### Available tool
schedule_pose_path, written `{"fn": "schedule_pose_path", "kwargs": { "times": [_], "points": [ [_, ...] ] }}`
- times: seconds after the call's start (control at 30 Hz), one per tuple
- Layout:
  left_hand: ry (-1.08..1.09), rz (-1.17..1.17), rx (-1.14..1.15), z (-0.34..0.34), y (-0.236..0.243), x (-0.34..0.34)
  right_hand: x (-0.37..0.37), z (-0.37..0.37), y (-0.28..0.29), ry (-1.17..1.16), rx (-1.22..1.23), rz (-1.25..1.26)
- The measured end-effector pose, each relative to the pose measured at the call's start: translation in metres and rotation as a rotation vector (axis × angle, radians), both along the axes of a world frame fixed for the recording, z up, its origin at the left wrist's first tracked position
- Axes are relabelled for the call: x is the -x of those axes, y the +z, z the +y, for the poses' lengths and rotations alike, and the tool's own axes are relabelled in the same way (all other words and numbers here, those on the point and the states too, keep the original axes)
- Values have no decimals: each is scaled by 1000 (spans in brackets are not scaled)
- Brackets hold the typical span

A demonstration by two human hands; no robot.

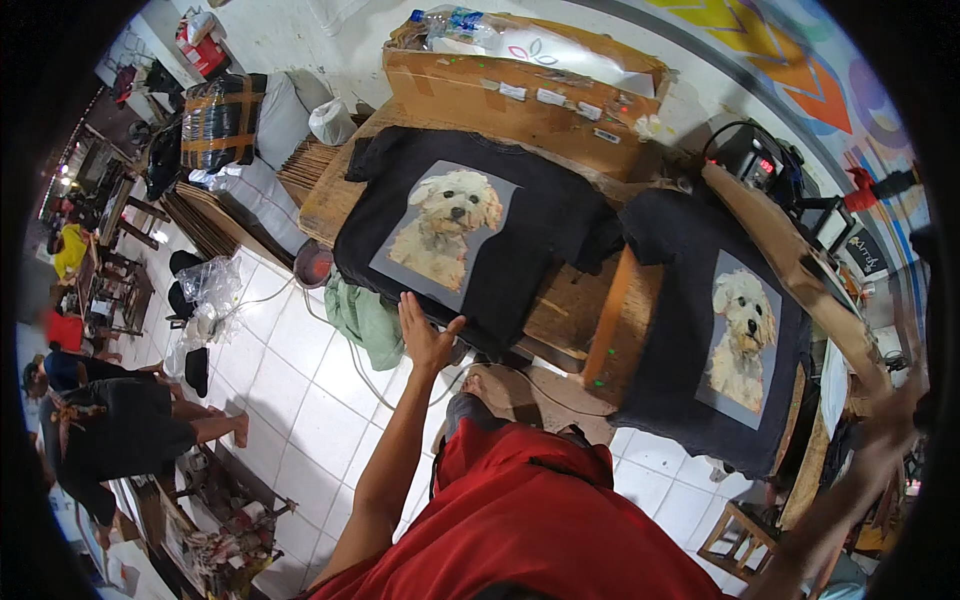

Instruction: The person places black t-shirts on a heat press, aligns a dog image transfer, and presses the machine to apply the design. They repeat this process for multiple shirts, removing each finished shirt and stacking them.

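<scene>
Two black T-shirts lie spread out, each with a print of a fluffy white dog on a grey rectangle. My left hand (430,338) rests at the lower hem of the left T-shirt (520,240), its fingers stretched out and the thumb apart, holding nothing. To the right lies the second T-shirt (660,330), with its hem hanging over the near edge. My right hand (898,402) is at the far right rim, smeared by motion and partly lost in the dark. What its fingers do does not show.
A wooden table (560,310) bears the left shirt. Behind it stands a cardboard box (520,90) with a plastic bottle (455,28). A device with a lit red display (762,165) sits at back right. Cables and a green cloth (362,318) lie left; another person (120,435) is farther left.
</scene>
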State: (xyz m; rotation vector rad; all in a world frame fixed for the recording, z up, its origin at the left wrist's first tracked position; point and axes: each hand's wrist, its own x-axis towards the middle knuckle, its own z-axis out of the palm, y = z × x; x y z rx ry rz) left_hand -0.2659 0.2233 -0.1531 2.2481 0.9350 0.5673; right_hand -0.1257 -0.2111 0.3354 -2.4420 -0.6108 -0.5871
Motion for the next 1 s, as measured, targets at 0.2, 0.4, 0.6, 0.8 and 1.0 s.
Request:
{"fn": "schedule_pose_path", "kwargs": {
  "times": [0.2, 0.4, 0.6, 0.8, 1.0],
  "points": [
    [-113, 226, 46, 23, -23, -6, 38, 245, -302, 617, 93, 619],
    [-172, 216, 60, 25, -29, -1, 22, 372, -439, 679, 249, 243],
    [-201, 299, 86, 28, -26, -3, 14, 387, -455, 701, 267, 74],
    [-201, 274, 93, 28, -19, -4, 16, 401, -450, 716, 513, 94],
    [-165, 223, 186, 24, -18, -4, -20, 419, -430, 634, 291, 649]
  ]
}}
